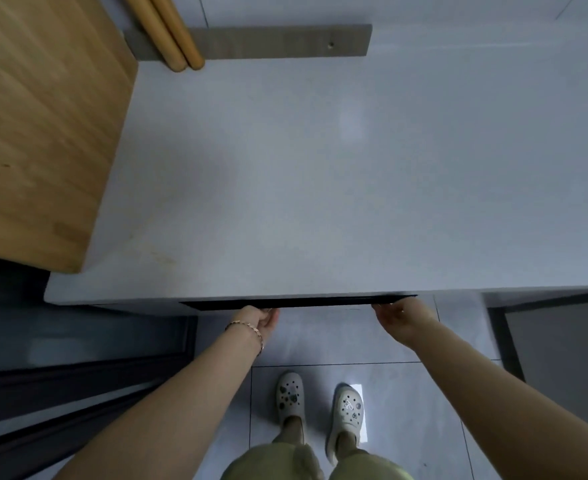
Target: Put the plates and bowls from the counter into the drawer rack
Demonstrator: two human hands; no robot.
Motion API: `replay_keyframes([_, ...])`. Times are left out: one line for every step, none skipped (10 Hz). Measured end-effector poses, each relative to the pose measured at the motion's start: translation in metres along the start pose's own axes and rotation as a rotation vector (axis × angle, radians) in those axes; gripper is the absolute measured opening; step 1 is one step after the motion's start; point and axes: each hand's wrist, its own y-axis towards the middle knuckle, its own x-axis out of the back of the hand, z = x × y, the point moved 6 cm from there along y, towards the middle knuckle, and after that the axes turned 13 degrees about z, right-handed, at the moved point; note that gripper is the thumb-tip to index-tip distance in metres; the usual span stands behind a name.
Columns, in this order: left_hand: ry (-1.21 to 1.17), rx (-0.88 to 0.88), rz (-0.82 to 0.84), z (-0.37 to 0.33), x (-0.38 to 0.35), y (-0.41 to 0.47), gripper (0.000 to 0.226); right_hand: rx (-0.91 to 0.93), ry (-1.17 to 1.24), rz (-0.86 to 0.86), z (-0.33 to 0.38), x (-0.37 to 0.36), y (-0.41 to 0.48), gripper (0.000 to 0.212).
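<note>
Plainly, left hand and right hand grip the drawer by its top edge, fingers hooked; the counter lip sits just above them; no plates or bowls show (rack hidden); the drawer probably pulls heavy and stiff, so wide-apart holds suit it.

Single head cam, wide-angle, worn high, looking almost straight down and slightly forward. The counter sits close under the lens and fills the upper two-thirds. The wooden board is at the left edge. Forearms enter from the bottom corners, with left hand and right hand on the drawer lip. Floor and shoes are at bottom centre. Lines bow near the frame edges.
</note>
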Motion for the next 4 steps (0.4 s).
replay_keyframes([-0.069,-0.032,0.035,-0.002,-0.01,0.001,0.035,0.004,-0.006,0.026,0.005,-0.006,0.005,0.037])
replay_keyframes([-0.096,-0.065,0.058,-0.005,-0.017,-0.004,0.032,0.037,0.008,0.096,0.008,-0.011,0.002,0.04])
replay_keyframes([-0.017,-0.063,0.115,-0.002,-0.022,-0.01,0.046,0.024,-0.027,0.189,0.011,-0.007,0.005,0.04])
replay_keyframes([0.452,-0.019,-0.017,0.009,-0.016,-0.014,0.047,-0.082,-0.225,0.179,0.009,0.006,0.002,0.034])
